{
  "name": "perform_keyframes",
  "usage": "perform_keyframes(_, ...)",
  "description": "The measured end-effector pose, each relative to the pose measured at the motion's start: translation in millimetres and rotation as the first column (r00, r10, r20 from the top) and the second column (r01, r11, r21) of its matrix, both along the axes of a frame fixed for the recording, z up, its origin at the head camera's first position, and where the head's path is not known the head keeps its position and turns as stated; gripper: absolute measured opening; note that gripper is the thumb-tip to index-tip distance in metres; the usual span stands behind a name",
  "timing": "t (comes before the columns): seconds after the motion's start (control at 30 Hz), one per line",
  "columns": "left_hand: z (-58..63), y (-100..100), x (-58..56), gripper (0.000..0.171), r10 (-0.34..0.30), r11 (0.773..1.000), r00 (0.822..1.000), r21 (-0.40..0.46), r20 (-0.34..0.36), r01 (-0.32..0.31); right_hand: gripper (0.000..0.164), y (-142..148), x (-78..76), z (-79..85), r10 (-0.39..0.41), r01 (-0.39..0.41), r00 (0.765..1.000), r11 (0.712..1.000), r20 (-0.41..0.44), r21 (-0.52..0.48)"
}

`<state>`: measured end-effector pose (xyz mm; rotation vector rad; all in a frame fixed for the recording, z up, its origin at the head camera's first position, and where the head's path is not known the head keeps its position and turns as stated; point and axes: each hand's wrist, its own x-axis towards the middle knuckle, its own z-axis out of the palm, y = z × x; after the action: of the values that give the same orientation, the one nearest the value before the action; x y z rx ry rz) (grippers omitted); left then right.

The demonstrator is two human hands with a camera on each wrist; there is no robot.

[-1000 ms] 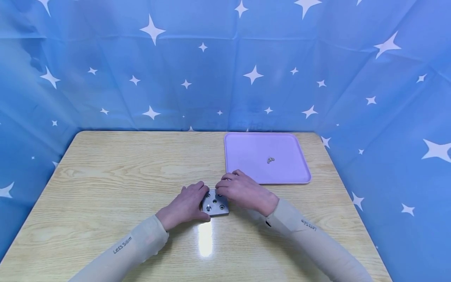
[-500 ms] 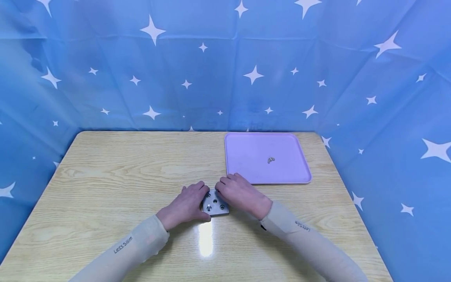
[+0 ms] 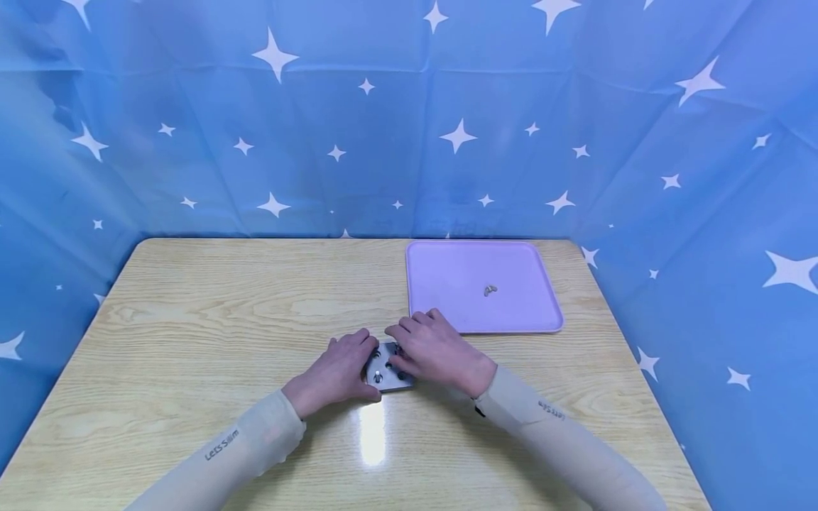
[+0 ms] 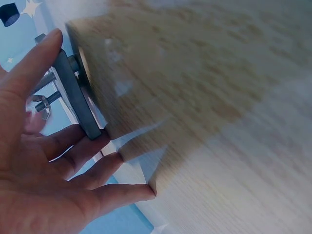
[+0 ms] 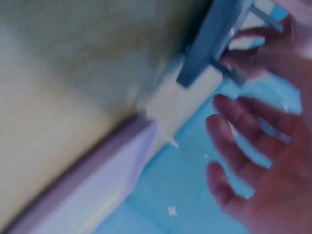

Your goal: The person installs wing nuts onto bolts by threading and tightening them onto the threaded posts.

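Note:
My left hand [image 3: 341, 369] holds a small square metal plate [image 3: 390, 384] by its left side, the thumb at one edge and fingertips at another. Several holes show in the plate's top. Threaded bolts [image 4: 46, 80] stand up from it, and a wing nut [image 4: 44, 106] sits on one of them. The right hand [image 3: 441, 355] reaches over the plate's far right corner, thumb and forefinger at the wing nut. Its other fingers [image 5: 229, 131] are bent and off the plate. The right wrist view is blurred there, and the hand covers that corner in the head view.
A lilac tray [image 3: 460, 270] lies at the back right of the wooden table [image 3: 255, 298], close behind the right hand. On it are small metal pieces [image 3: 490, 290] that look like wing nuts. A blue cloth [image 3: 358, 128] with white stars hangs behind the table.
The right hand has turned slightly over the plate's corner; its thumb has swung toward the near side, apart from the forefinger. The left hand and plate hold still.

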<state>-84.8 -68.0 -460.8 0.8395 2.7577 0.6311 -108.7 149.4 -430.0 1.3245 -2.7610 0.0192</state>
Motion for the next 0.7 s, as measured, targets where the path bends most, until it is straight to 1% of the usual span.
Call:
perform_keyframes(0.07,0.1,-1,0.3,0.067,0.0,1.0,1.0,0.005,-0.005,0.0,0.036,3,-1.7,5.3,0.057,-0.057,0.998,0.998,0.02,0.026)
perform_keyframes(0.17,0.3,-1,0.6,0.068,0.001,1.0,1.0,0.003,-0.001,-0.001,0.036,8,-3.3,10.7,0.158,-0.16,0.987,0.983,0.028,0.091)
perform_keyframes(0.27,0.1,-1,0.6,0.068,0.008,1.0,1.0,0.008,0.004,-0.008,0.037,11,-3.5,11.0,0.218,-0.216,0.976,0.964,0.005,0.157)
perform_keyframes(0.33,0.1,-1,0.6,0.068,0.008,1.0,1.0,0.004,0.005,-0.008,0.037,12,-3.5,9.4,0.228,-0.222,0.973,0.958,-0.013,0.179)
perform_keyframes(0.4,0.2,-1,0.6,0.067,0.006,1.0,1.0,0.002,0.006,-0.006,0.036,12,-3.5,8.2,0.231,-0.222,0.972,0.959,-0.034,0.178)
perform_keyframes(0.63,0.7,1,0.3,0.068,0.005,1.0,1.0,-0.004,0.008,-0.005,0.033,12,-4.4,6.2,0.234,-0.223,0.969,0.966,-0.078,0.133)
perform_keyframes(0.7,0.5,1,0.1,0.068,0.007,1.0,1.0,-0.008,0.01,-0.007,0.027,12,-5.0,5.2,0.228,-0.216,0.969,0.969,-0.097,0.123)
